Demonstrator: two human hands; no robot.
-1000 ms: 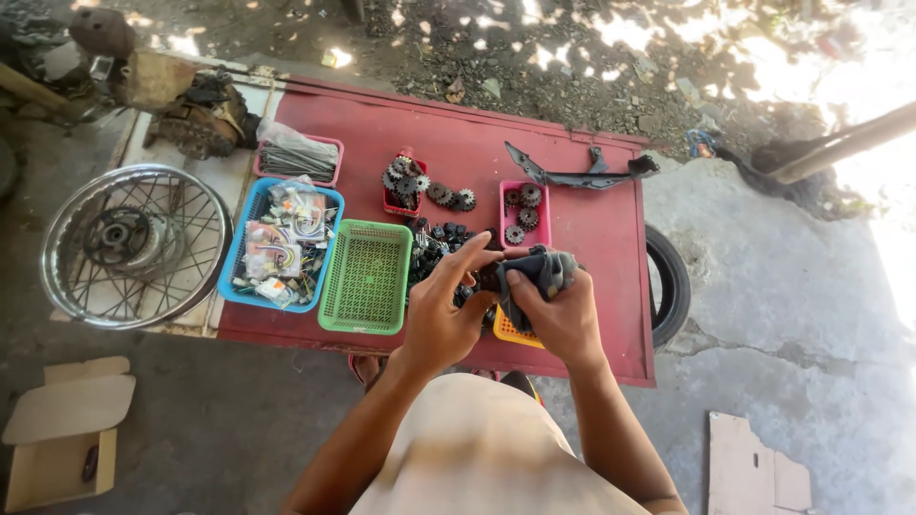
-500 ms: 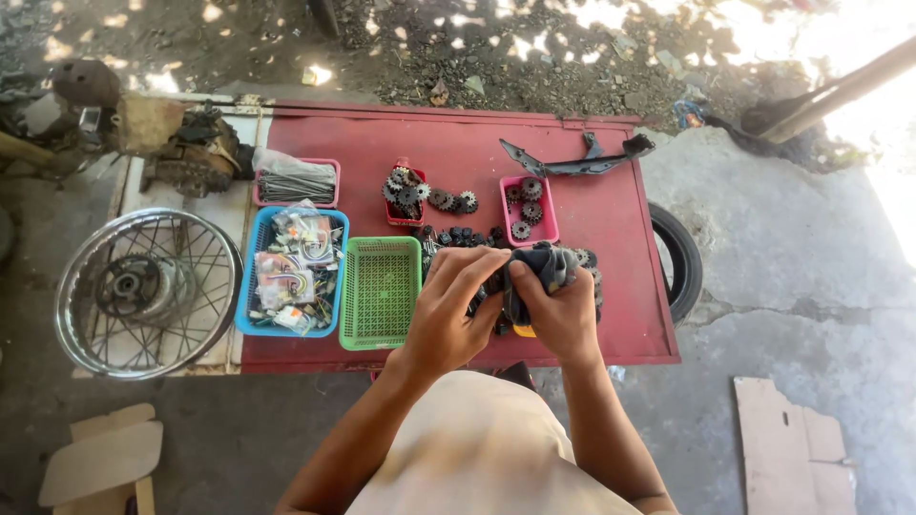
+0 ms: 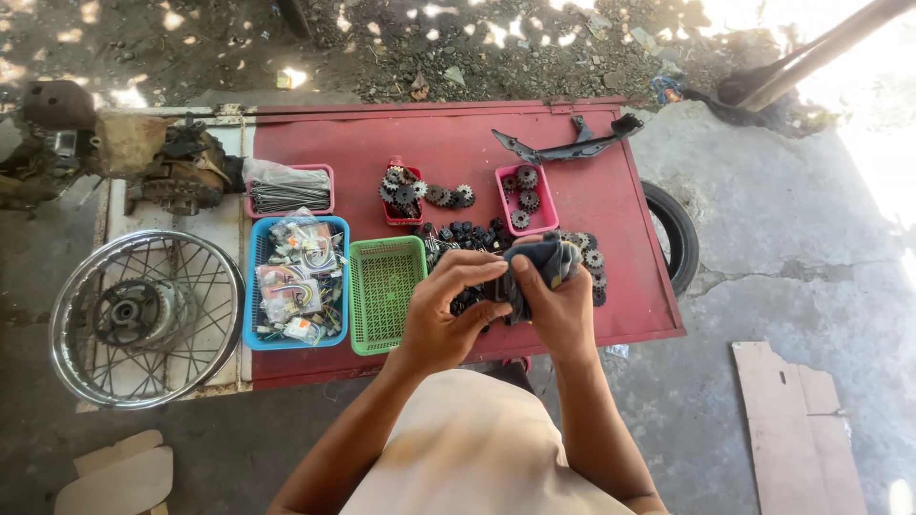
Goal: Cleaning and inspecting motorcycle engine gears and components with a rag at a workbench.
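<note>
Item: dark grey rag [image 3: 544, 262], bunched in your right hand [image 3: 563, 310], closed around it. Your left hand [image 3: 444, 315] has shifted inward since a second ago; its fingertips now pinch a small dark part against the rag. Green basket [image 3: 382, 281] lies just left of the grip.

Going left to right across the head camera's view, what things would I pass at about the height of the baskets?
Spoked wheel → blue basket of packets → green basket → left hand → right hand holding a dark cloth → black tyre → cardboard sheet.
</note>
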